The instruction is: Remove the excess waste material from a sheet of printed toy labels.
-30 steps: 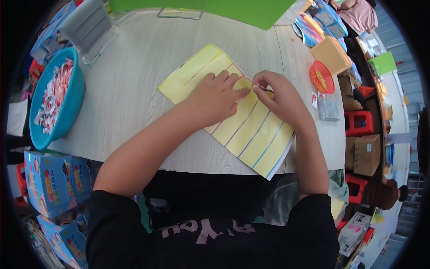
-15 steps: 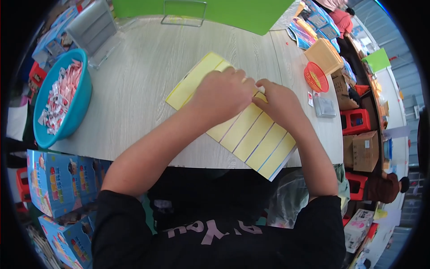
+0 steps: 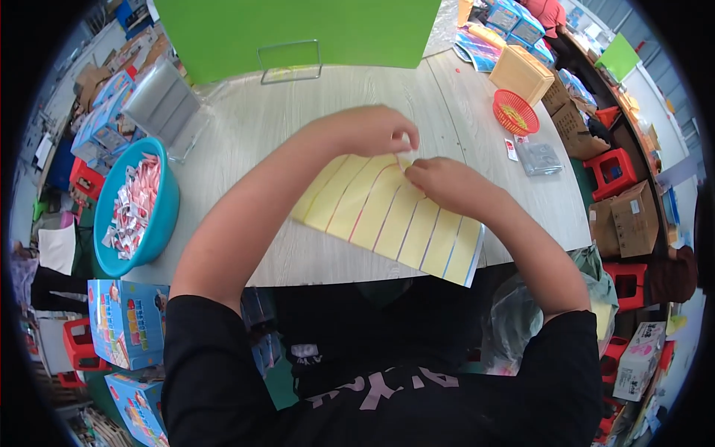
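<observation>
A pale yellow sheet (image 3: 372, 208) with thin coloured stripes lies slanted on the table, its near corner reaching past the front edge. My right hand (image 3: 450, 182) is closed at the sheet's far edge, pinching it, and the sheet bows up there. Just left of it, my left hand (image 3: 376, 132) is raised over the same edge with its fingertips curled together. A small whitish bit (image 3: 406, 156) shows between the two hands; I cannot tell what it is.
A teal basin (image 3: 167, 216) of small pink-and-white packets stands at the left beside a grey plastic case (image 3: 160, 104). A green board (image 3: 350, 33) with a wire stand (image 3: 287, 77) is at the back. A red basket (image 3: 514, 115) and clear packs (image 3: 538, 158) sit at right.
The sheet has turned and its far edge now bows up. My left hand has moved a little above that edge; my right hand stays at it. The whole view has shifted.
</observation>
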Motion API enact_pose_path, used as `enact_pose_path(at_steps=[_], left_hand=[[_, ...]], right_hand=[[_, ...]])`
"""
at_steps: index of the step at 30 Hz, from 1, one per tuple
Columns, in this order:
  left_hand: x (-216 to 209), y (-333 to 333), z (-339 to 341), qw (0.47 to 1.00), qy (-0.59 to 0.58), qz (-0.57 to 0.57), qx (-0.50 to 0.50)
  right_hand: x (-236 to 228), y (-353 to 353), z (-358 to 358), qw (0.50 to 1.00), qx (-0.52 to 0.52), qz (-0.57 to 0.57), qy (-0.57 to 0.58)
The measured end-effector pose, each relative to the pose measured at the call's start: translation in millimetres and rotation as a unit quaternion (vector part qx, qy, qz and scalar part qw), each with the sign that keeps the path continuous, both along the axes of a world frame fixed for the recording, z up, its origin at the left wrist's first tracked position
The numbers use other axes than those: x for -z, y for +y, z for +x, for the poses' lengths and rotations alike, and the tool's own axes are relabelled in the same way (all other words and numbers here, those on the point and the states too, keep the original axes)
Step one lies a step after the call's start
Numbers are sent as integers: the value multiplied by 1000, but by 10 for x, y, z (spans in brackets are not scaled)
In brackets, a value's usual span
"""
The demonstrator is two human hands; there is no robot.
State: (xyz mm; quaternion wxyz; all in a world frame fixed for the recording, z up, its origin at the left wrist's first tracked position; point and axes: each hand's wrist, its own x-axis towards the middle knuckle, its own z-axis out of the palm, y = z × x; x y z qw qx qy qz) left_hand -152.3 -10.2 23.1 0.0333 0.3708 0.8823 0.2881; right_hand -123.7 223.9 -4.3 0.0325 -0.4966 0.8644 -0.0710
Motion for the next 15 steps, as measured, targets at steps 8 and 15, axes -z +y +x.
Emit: enact_pose_path(at_steps=[8,15], left_hand=[[9,122,-16,942,-226,-246,38],[194,91,-116,912,-354,-207,-3]], right_hand=[[-33,86,71,996,-78,-36,-26],[-109,-140,164,996,52,9,-68]])
